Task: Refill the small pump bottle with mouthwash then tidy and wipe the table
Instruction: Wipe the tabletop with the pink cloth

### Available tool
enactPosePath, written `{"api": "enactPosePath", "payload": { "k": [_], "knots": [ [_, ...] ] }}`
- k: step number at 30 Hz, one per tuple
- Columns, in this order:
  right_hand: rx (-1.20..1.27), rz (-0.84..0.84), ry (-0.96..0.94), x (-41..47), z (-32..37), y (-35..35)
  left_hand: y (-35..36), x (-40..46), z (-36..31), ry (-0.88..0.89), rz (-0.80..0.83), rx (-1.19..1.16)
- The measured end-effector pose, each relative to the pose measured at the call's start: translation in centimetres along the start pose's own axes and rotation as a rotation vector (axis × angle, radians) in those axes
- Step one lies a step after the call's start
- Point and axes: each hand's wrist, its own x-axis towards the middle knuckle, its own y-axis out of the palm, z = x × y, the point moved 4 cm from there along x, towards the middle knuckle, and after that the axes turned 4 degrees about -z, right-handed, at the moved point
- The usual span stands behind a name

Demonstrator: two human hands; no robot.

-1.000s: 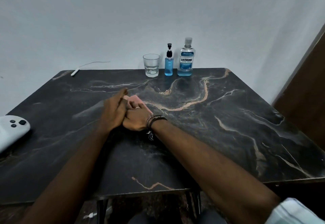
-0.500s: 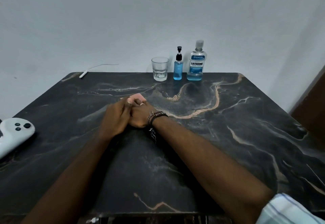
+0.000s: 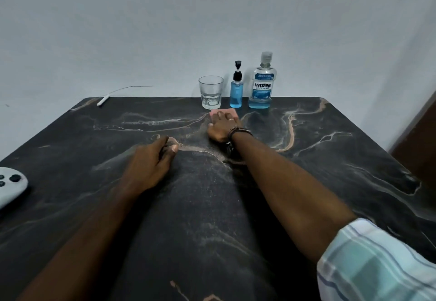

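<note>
My right hand [image 3: 223, 127] lies flat on a folded pink cloth [image 3: 232, 112], pressing it onto the dark marble table [image 3: 330, 170] just in front of the bottles. The small pump bottle [image 3: 236, 92] with blue liquid and a black pump stands upright at the back edge. To its right stands the capped Listerine mouthwash bottle [image 3: 263, 85], partly filled with blue liquid. My left hand [image 3: 151, 161] rests on the table nearer to me, fingers loosely curled and holding nothing.
An empty clear glass [image 3: 210, 92] stands left of the pump bottle. A white cable with a small plug [image 3: 103, 100] lies at the back left corner. A white game controller [image 3: 10, 186] sits at the left edge. A brown door or panel [image 3: 420, 140] is at the right.
My right hand has slid the pink cloth away from me toward the bottles. The two hands, which were together at mid-table, have parted; the left one stayed back.
</note>
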Motion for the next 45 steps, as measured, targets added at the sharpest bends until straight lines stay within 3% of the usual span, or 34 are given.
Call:
{"api": "enactPosePath", "payload": {
  "k": [10,14,19,24,32,39,45],
  "knots": [
    [-0.042,-0.025,0.282,-4.6,-12.9,-2.5,0.1,-0.3,0.1,-0.004,0.019,0.047],
    [-0.011,-0.029,0.38,-6.7,-14.8,-2.8,0.4,-0.3,0.2,-0.047,0.037,0.053],
    [-0.01,-0.002,0.356,-9.2,-11.1,-2.3,0.9,0.1,-0.1,-0.093,0.071,0.127],
    [-0.042,-0.026,0.14,-13.3,-1.6,-0.2,0.7,0.0,-0.6,-0.111,0.078,0.138],
    [0.118,-0.059,-0.164,-24.0,11.5,2.5,-0.6,-1.0,-1.6,-0.113,-0.009,0.127],
    [0.103,-0.043,-0.216,-28.8,8.5,2.3,-0.9,-1.4,-1.8,-0.108,-0.002,0.179],
    [0.037,-0.026,-0.041,-25.9,0.6,1.0,-1.0,-1.6,-1.8,-0.098,-0.024,0.201]
  ]
}}
